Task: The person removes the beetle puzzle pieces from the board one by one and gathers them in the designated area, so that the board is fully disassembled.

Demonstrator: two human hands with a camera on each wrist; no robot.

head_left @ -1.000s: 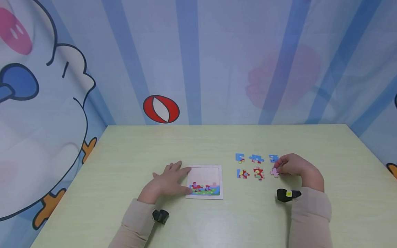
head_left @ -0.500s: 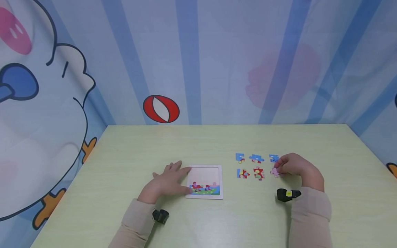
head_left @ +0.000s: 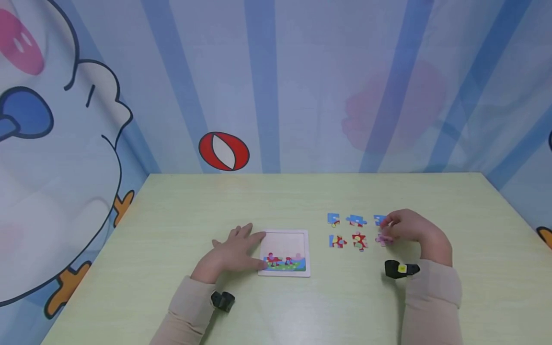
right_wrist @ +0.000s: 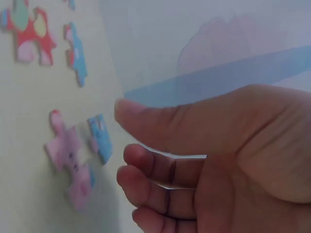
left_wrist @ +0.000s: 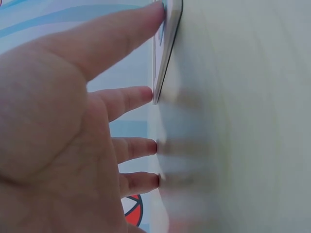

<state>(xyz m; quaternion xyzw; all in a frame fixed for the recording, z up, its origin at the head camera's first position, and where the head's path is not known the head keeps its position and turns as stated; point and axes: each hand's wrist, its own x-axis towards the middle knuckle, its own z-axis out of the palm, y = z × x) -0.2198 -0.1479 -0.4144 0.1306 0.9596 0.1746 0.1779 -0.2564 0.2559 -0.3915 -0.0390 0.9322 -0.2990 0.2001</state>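
Observation:
My left hand (head_left: pixel 233 250) lies at the left side of a square puzzle tray (head_left: pixel 285 274), fingers spread. In the left wrist view the thumb (left_wrist: pixel 121 31) rests on the tray's edge (left_wrist: pixel 169 46), and two other fingertips touch the table. My right hand (head_left: pixel 409 227) hovers by a pink puzzle piece (right_wrist: pixel 70 158), with nothing between thumb and fingers. Just behind that piece lies a blue puzzle piece (right_wrist: pixel 100 138), partly hidden by the hand in the head view. The tray's lower strip shows a printed green, blue and red picture.
Left of the right hand, more puzzle pieces lie in two rows, among them a blue corner piece (head_left: pixel 333 219), a blue piece (head_left: pixel 356 220), a red-and-blue piece (head_left: pixel 337 241) and a red piece (head_left: pixel 360 241). A printed curtain (head_left: pixel 302 96) hangs behind the table (head_left: pixel 215 196).
My right hand has let go of the pink piece and lifted slightly off it; the piece has turned a little. The left hand and tray have stayed put.

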